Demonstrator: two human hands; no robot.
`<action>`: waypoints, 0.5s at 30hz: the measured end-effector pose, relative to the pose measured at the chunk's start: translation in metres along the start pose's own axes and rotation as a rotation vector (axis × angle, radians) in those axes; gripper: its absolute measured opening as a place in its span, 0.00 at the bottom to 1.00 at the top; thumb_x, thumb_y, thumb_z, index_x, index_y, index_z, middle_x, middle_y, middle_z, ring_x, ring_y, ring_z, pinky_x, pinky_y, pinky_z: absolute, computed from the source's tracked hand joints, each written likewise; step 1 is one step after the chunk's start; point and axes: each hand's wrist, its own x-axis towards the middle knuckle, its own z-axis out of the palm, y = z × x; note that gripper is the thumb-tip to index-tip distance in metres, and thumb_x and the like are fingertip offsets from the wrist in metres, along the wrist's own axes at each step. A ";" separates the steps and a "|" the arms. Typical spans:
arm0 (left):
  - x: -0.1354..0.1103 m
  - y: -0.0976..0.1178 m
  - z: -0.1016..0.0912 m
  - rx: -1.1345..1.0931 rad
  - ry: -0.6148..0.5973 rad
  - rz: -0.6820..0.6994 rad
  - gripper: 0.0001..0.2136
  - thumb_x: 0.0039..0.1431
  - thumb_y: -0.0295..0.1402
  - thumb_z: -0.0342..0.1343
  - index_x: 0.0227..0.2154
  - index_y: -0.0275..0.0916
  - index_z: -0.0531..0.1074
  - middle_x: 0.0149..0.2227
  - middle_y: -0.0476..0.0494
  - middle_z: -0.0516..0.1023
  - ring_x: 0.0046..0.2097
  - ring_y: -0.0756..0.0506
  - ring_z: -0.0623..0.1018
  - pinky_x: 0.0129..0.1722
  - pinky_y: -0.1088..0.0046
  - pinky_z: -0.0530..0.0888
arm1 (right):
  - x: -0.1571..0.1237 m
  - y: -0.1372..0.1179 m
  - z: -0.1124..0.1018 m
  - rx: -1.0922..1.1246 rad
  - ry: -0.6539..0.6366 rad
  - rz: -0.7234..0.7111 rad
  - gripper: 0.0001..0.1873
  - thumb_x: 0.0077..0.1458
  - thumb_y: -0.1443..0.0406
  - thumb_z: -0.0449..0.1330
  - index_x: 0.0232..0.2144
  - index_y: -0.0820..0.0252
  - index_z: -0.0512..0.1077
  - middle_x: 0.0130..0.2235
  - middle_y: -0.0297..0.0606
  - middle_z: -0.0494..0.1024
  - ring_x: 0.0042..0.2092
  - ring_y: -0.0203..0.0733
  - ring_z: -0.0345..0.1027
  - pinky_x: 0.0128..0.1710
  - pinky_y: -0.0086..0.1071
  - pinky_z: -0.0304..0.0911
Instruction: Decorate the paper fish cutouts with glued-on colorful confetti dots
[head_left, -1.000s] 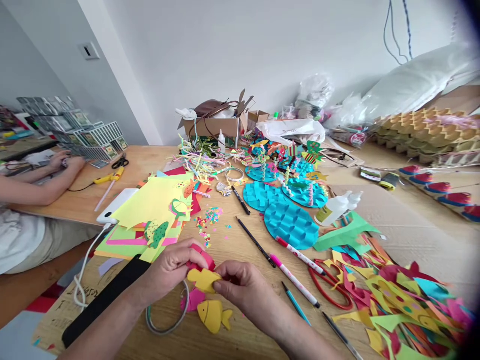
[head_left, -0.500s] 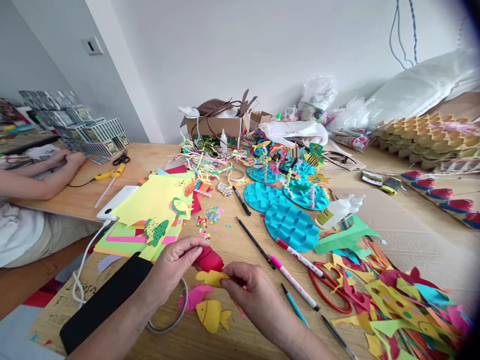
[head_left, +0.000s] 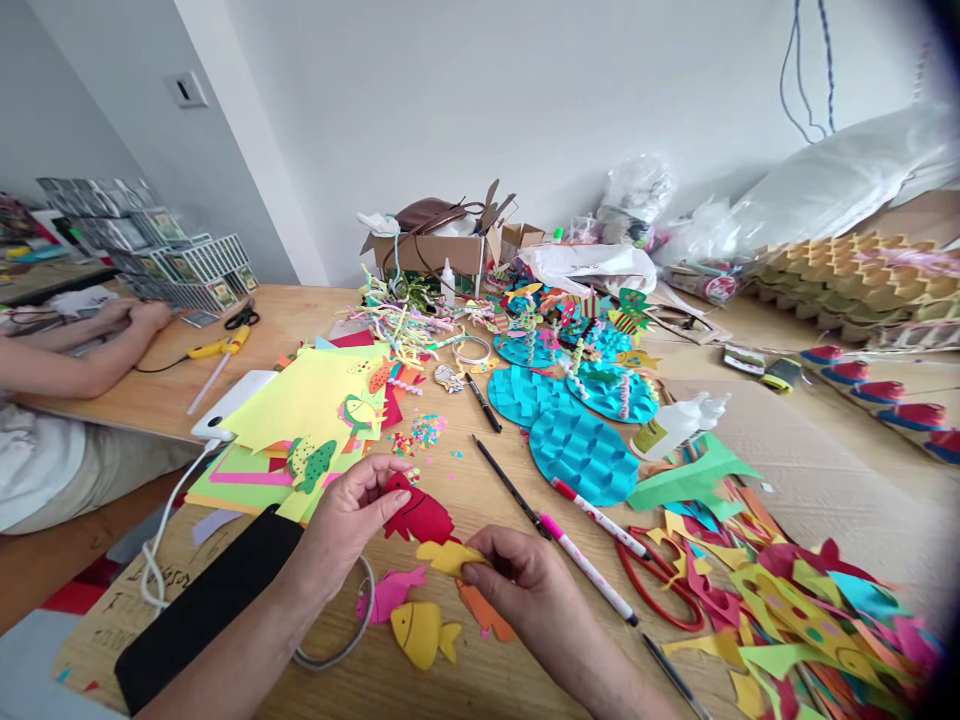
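My left hand point(head_left: 360, 515) pinches a red paper fish point(head_left: 420, 512) with drawn lines, between thumb and fingers. Just right of it, a small yellow paper fish point(head_left: 448, 556) is gripped at one end by my right hand point(head_left: 517, 580). On the wood below lie a pink paper fish point(head_left: 391, 594), a larger yellow fish point(head_left: 417, 634) with a drawn eye, and an orange fish point(head_left: 484, 608) partly covered by my right hand. A grey ring point(head_left: 358, 632) passes partly beneath my left forearm.
Markers point(head_left: 592, 570), red-handled scissors point(head_left: 675, 600) and colourful paper scraps point(head_left: 817, 620) spread to the right. Blue egg-carton discs point(head_left: 583, 455) and glue bottles point(head_left: 671, 425) stand beyond. At left are paper sheets point(head_left: 292, 400), a black phone-like slab point(head_left: 202, 610) and another person's arm point(head_left: 67, 365).
My right hand has shifted right with the small yellow fish, uncovering more of the orange fish. The red fish now shows more fully. The teal pen has gone from sight near my right hand.
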 end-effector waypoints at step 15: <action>-0.002 0.005 0.019 -0.058 -0.114 -0.039 0.09 0.49 0.35 0.56 0.26 0.38 0.62 0.20 0.56 0.64 0.22 0.55 0.64 0.19 0.82 0.64 | 0.005 -0.007 -0.008 0.284 0.070 0.031 0.15 0.43 0.56 0.59 0.19 0.61 0.62 0.19 0.27 0.59 0.22 0.30 0.51 0.22 0.25 0.48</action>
